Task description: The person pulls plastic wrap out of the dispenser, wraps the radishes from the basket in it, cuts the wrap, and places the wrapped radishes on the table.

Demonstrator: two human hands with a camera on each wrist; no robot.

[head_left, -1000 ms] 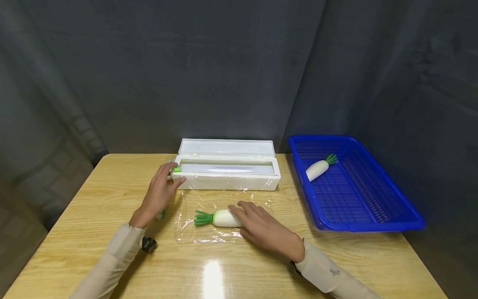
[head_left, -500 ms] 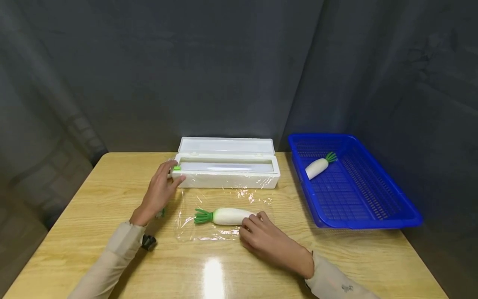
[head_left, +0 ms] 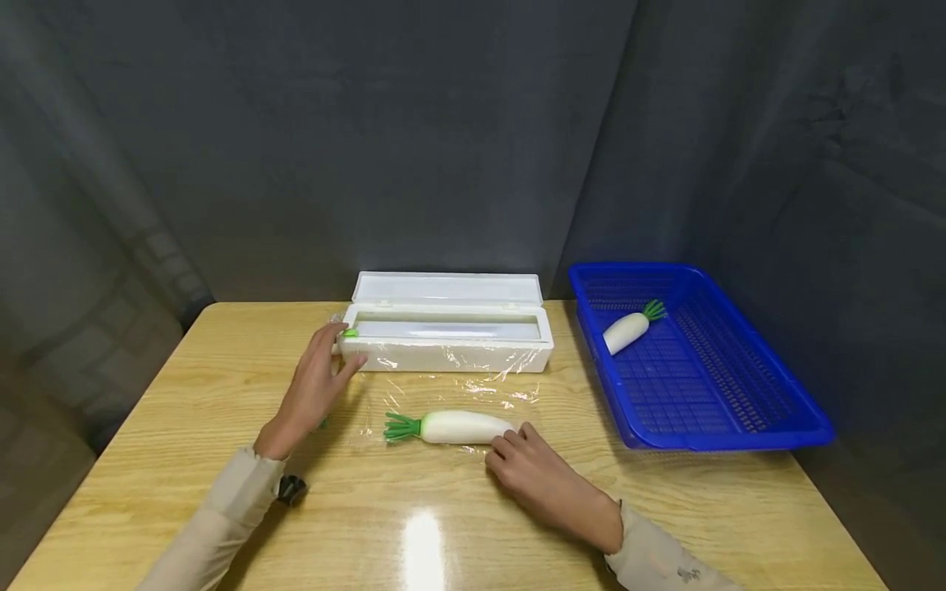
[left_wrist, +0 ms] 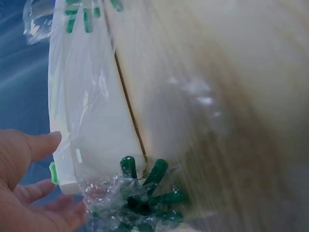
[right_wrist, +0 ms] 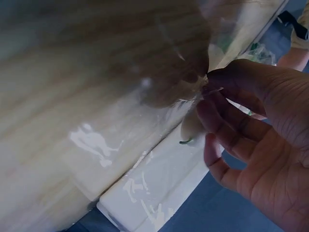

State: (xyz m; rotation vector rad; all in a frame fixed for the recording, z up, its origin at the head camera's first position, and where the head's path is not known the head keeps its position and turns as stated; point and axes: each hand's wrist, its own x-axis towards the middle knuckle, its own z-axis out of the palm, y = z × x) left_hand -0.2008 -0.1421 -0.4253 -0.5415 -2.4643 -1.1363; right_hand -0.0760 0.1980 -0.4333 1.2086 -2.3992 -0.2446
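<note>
A toy white radish [head_left: 461, 428] with green leaves lies crosswise on a sheet of cling film [head_left: 513, 396]. That film runs out from a white cling film box [head_left: 443, 359] behind it, lid raised. My left hand [head_left: 309, 396] holds the box's left end, thumb in front, beside the green slider [head_left: 351, 332]. At the radish's right end, my right hand [head_left: 543, 478] pinches the film between thumb and fingers, as the film [right_wrist: 181, 104] gathered at the fingertips shows in the right wrist view. Under the left wrist, a film-wrapped radish [left_wrist: 149, 195] shows its green leaves; mostly hidden in the head view.
A blue plastic basket [head_left: 621, 410] stands at the right of the wooden table [head_left: 355, 533]. Inside it lies another radish [head_left: 626, 332]. A dark curtain [head_left: 443, 148] hangs right behind the box and basket.
My right hand has slid off the radish to its right end and now pinches the film. The film's front edge has drawn up toward the radish. The left hand stays at the box.
</note>
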